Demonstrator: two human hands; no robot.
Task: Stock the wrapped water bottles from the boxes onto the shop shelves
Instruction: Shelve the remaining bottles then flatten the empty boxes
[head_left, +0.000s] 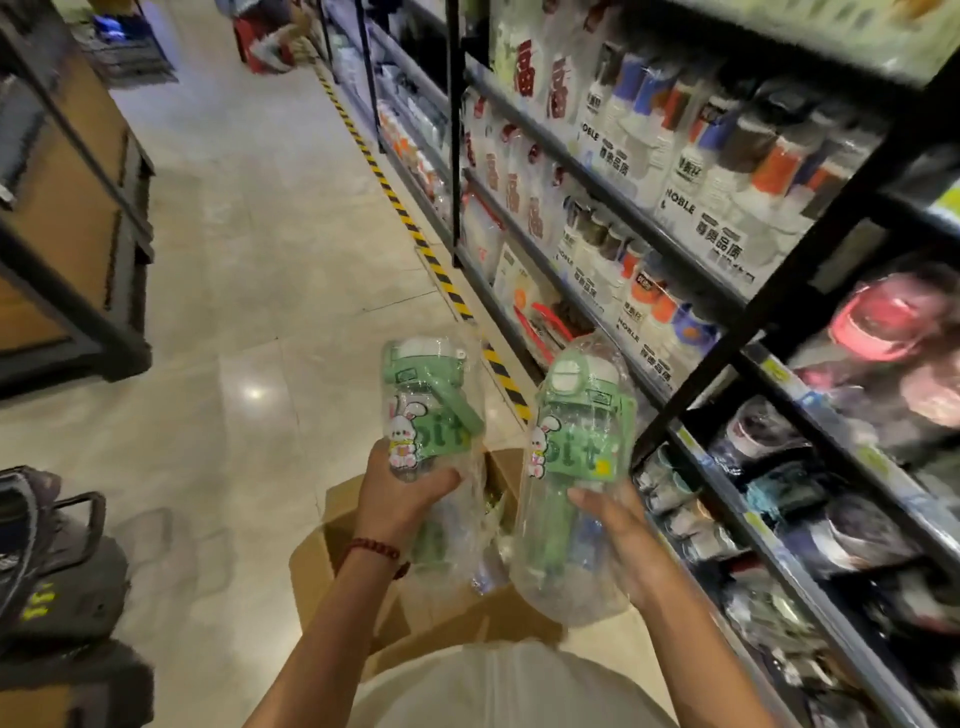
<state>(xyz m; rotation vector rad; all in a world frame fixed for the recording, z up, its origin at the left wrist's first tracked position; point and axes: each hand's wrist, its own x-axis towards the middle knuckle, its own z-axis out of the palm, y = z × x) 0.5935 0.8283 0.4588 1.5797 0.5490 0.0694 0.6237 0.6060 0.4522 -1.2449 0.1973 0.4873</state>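
You are holding one wrapped bottle in each hand, above an open cardboard box (358, 551) that is sitting on the tiled floor (249, 249) of the aisle. Your left hand (397, 496) is gripping the lower body of the left bottle (428, 415), with the thumb lying across the front just below the rabbit sticker and the fingers curling round behind, out of sight. A red bead bracelet (371, 548) is circling that wrist. Your right hand (621, 535) is cupping the right bottle (576, 467) from the side and underneath, the fingers spreading fairly wide over the clear wrap and pressing into it; the thumb tip is showing near the green label. Both bottles are clear with green lids, green straps and rabbit stickers, each sealed in a loose transparent bag, and both are standing roughly upright, lids pointing away from you. The two are near each other but not touching. More clear-wrapped goods are showing inside the box between your wrists, too blurred to make out. The shop shelves (691, 358) are running along your right side, crowded with wrapped bottles and cups, and the right bottle is hovering just beside the dark shelf frame.
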